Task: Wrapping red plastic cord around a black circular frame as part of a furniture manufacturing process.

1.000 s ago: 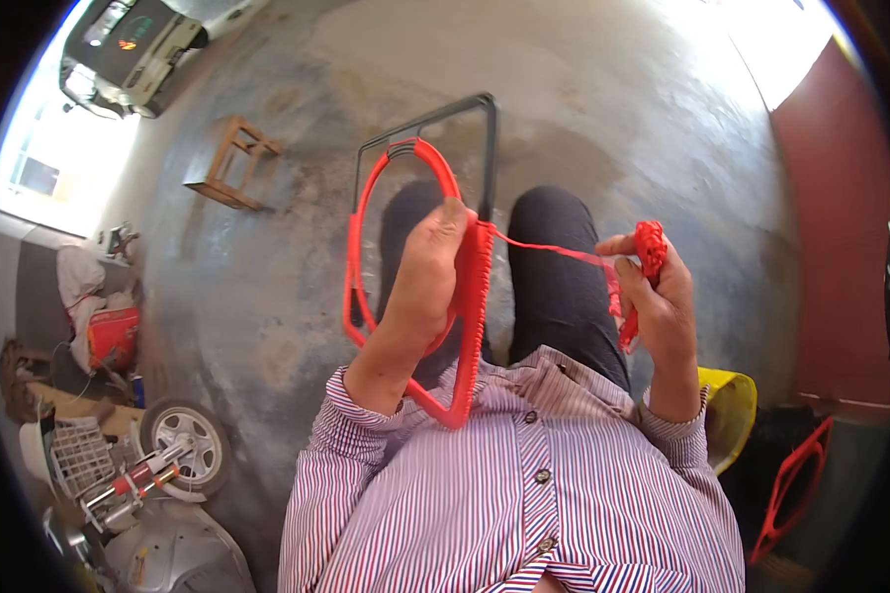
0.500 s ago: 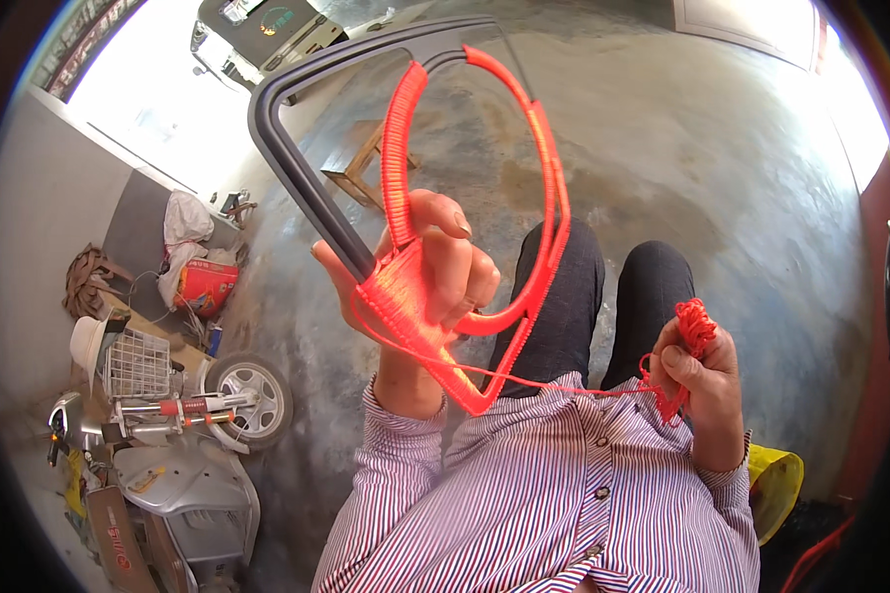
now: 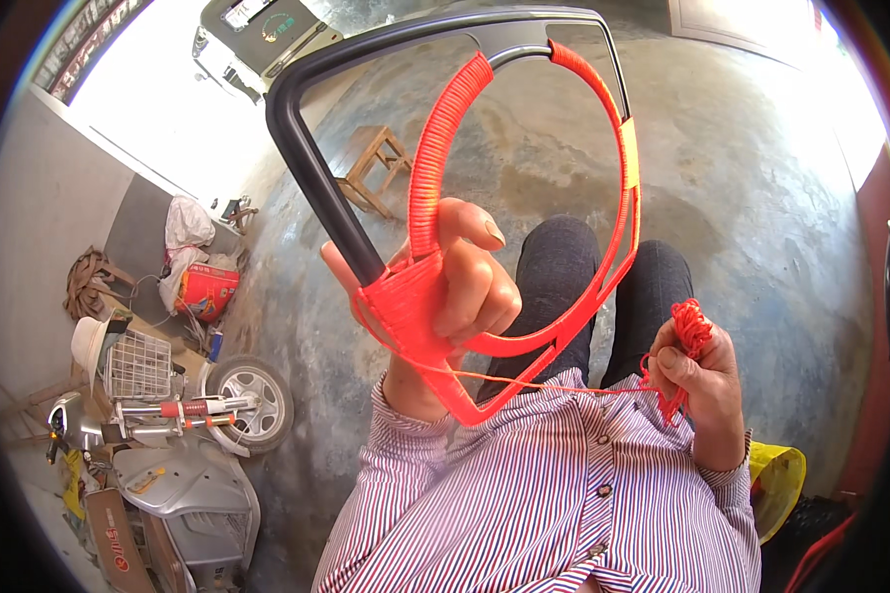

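The left hand has swung the dark frame up close, gripping its red-wrapped corner. The right hand, lower and beside it, pinches the red cord bundle; the cord runs taut between them, so wrapping looks mid-turn.

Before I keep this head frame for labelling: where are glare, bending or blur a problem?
Head view: sunlight blows out the upper-left doorway and the upper-right floor; the dark grey metal frame wrapped in red cord bows with the fisheye; the left hand and the right hand with its red cord bundle are sharp; a black rim hides the corners.
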